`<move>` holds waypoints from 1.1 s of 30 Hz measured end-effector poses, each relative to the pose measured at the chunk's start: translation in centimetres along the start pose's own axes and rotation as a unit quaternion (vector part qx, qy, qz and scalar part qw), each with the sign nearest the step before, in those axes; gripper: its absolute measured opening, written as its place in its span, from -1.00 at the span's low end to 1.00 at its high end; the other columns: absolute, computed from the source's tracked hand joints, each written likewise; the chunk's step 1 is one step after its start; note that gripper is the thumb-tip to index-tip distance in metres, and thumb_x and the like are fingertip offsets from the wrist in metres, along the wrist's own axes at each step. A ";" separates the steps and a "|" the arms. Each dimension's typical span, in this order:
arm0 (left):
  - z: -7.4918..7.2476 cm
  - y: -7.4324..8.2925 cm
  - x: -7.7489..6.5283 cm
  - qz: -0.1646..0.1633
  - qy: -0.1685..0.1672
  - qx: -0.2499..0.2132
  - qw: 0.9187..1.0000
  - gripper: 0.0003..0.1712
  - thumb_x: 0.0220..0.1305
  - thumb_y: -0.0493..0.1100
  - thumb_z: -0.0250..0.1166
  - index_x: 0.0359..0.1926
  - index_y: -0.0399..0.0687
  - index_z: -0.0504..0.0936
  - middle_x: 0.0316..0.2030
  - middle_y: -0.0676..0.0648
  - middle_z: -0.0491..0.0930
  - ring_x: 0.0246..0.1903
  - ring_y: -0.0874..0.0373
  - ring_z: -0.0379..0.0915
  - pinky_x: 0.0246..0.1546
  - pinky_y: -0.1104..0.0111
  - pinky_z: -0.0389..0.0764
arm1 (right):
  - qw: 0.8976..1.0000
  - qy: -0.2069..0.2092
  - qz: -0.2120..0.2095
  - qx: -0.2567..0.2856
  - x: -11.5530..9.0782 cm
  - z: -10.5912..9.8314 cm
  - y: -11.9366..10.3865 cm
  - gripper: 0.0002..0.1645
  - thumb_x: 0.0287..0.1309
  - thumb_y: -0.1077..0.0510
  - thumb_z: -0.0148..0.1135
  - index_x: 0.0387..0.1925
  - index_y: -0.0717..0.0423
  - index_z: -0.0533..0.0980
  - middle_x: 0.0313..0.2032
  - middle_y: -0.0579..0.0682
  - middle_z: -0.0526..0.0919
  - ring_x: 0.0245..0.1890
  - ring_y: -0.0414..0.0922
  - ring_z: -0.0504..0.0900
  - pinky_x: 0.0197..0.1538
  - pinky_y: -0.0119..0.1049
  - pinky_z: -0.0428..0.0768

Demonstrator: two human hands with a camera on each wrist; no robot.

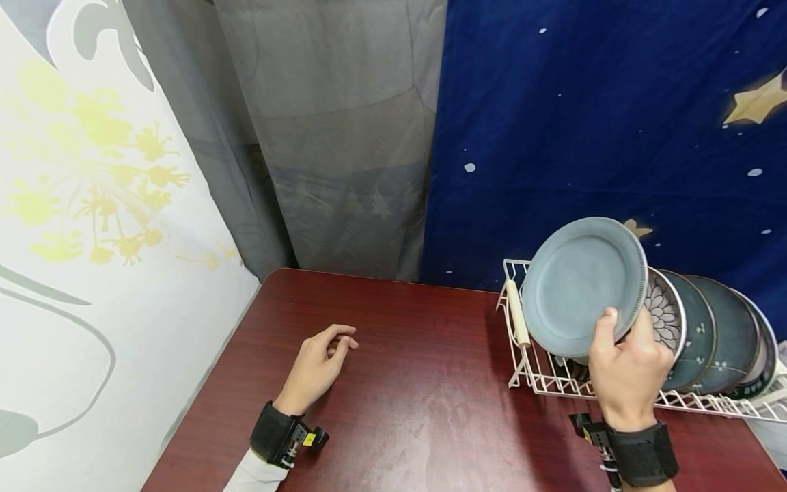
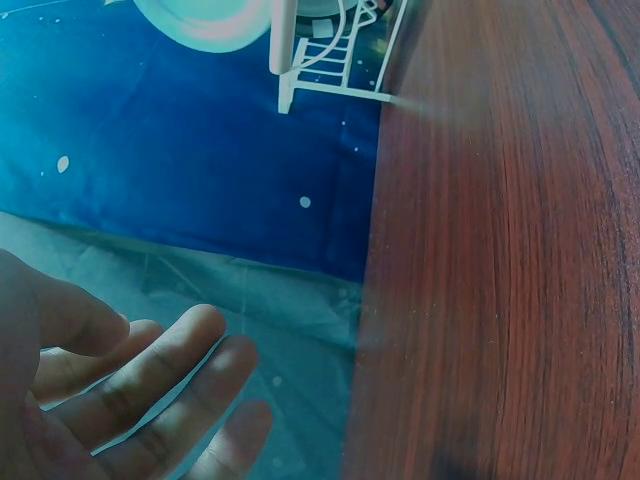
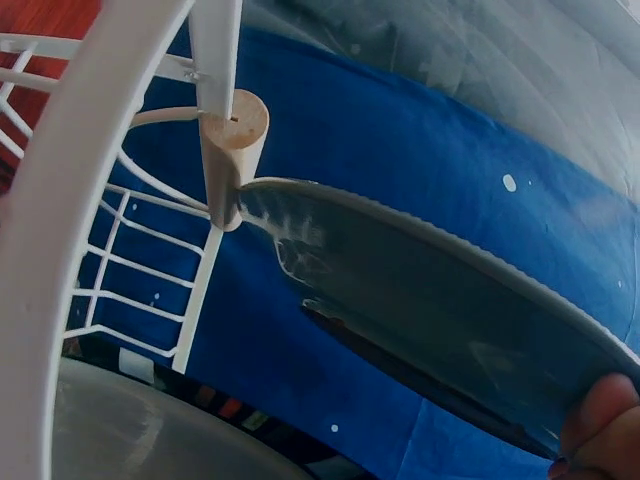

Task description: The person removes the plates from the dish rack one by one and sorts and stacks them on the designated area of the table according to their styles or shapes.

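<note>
My right hand (image 1: 633,376) grips a round blue-grey plate (image 1: 574,280) by its lower right edge, thumb on the upper face. The plate tilts over the left end of a white wire dish rack (image 1: 556,391). Seen from the right wrist, the plate (image 3: 440,310) is nearly edge-on, its far rim overlapping the rack's wooden handle (image 3: 230,150). Well to the left, my left hand (image 1: 316,365) holds nothing above the table, fingers loosely curled. The left wrist view shows its relaxed fingers (image 2: 175,370) spread a little apart.
Behind the held plate, a white dish with a grey petal pattern (image 1: 664,314) and several dark teal plates (image 1: 728,342) stand upright in the rack. The reddish-brown table (image 1: 418,410) meets a blue star-print curtain (image 1: 553,137) and a grey curtain (image 1: 344,137) at the back.
</note>
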State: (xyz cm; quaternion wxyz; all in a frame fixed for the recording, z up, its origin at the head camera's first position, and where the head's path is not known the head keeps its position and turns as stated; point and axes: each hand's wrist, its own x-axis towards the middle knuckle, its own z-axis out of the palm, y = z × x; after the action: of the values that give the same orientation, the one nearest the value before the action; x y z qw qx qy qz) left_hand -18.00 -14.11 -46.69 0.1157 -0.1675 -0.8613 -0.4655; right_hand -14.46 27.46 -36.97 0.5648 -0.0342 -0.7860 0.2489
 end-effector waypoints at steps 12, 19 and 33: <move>0.1 0.2 0.1 -0.019 0.006 -0.008 1.000 -0.74 0.33 -0.17 0.06 -0.06 0.31 0.51 -0.36 0.15 0.62 -0.57 0.29 0.41 -0.60 0.46 0.41 | 1.000 -0.002 0.031 -0.001 -0.4 0.1 0.2 -0.77 0.05 0.20 0.16 -0.32 0.32 0.57 -0.80 0.17 0.46 -0.78 -0.35 0.22 -0.58 -0.28 0.14; 0.0 0.1 0.1 -0.021 0.006 -0.008 1.000 -0.76 0.34 -0.14 0.06 -0.05 0.31 0.51 -0.36 0.17 0.61 -0.58 0.27 0.37 -0.59 0.46 0.40 | 0.998 -0.022 0.045 0.025 -0.9 0.0 0.3 -0.79 0.08 0.21 0.16 -0.31 0.29 0.59 -0.88 -0.13 0.39 -0.79 -0.52 0.22 -0.60 -0.51 0.14; 0.0 0.1 0.1 -0.024 0.002 -0.016 1.000 -0.76 0.34 -0.14 0.06 -0.04 0.29 0.50 -0.34 0.18 0.61 -0.53 0.30 0.39 -0.56 0.45 0.41 | 0.977 -0.062 0.161 0.129 -2.2 0.3 -0.3 -0.78 0.15 0.23 0.16 -0.18 0.22 0.60 -0.89 -0.22 0.41 -0.96 -0.32 0.30 -0.88 -0.50 0.23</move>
State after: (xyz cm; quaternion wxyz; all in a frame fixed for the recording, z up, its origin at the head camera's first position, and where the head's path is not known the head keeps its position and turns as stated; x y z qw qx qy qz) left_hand -18.08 -14.06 -46.60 0.1040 -0.1475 -0.8573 -0.4822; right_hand -13.86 26.35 -38.77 0.4672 -0.0721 -0.7651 0.4373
